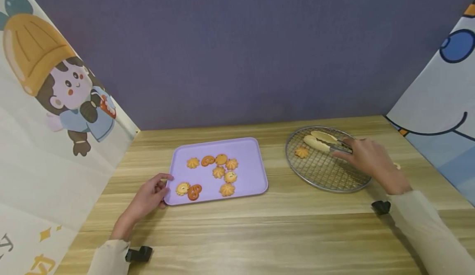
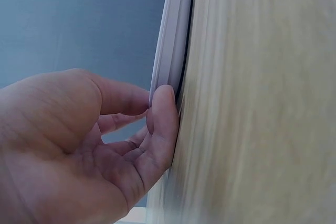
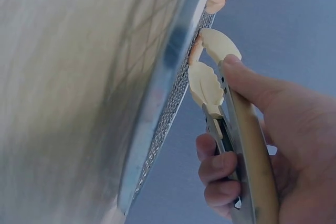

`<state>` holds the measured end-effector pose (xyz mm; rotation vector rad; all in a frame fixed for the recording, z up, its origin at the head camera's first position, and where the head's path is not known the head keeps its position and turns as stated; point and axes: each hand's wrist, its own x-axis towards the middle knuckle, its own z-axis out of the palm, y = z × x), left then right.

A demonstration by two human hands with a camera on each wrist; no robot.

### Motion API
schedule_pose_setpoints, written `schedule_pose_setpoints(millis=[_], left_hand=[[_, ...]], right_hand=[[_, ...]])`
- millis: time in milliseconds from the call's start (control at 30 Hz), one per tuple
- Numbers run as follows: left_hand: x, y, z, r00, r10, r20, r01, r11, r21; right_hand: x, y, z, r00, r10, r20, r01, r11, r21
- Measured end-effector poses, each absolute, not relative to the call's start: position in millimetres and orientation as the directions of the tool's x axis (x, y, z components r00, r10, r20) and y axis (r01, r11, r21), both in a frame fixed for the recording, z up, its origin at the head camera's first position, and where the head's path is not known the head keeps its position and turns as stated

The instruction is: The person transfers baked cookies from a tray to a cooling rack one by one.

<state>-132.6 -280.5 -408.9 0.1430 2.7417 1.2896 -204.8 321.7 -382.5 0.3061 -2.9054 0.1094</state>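
A lilac tray (image 1: 245,155) lies on the table, with several cookies (image 1: 218,172) and pretzel-shaped biscuits (image 1: 194,192) on it. My left hand (image 1: 147,196) pinches the tray's left rim between thumb and fingers; the left wrist view shows the thumb and a fingertip on the rim (image 2: 170,45). In my right hand (image 1: 367,157) is a pair of tongs (image 3: 247,145) with cream scalloped tips, parted over the round wire rack (image 1: 334,178). A brown cookie (image 3: 196,51) shows by the tips in the right wrist view. Another flower-shaped cookie (image 1: 302,152) lies left of the tongs.
The wood-grain table (image 1: 237,233) runs back to a dark purple panel (image 1: 237,52). Printed panels with cartoon figures stand at the left (image 1: 29,163) and right (image 1: 438,102). A strip of table separates the tray from the rack.
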Motion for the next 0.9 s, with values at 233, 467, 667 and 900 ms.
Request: schedule_pose_setpoints(millis=[233,467,667,900], left_hand=[[-132.2,-281.8,-409.1,-0.989,0.143,-0.048,0.054,0.632,0.773],[-130.8,-283.0,-408.7,-0.988,0.153,-0.035,0.070,0.630,0.773],[-130.9,-281.5,-408.9,-0.987,0.157,-0.024,0.085,0.651,0.755],[-133.3,-280.0,-411.2,-0.988,0.152,0.002,0.096,0.610,0.786]], right_hand=[[-205.7,321.7,-384.0,-0.957,-0.195,0.213,-0.214,0.974,-0.071],[-207.6,320.5,-383.7,-0.957,-0.191,0.217,-0.214,0.973,-0.087],[-206.5,321.2,-382.4,-0.960,-0.200,0.194,-0.221,0.971,-0.094],[-204.0,323.7,-377.3,-0.973,-0.177,0.145,-0.193,0.975,-0.107]])
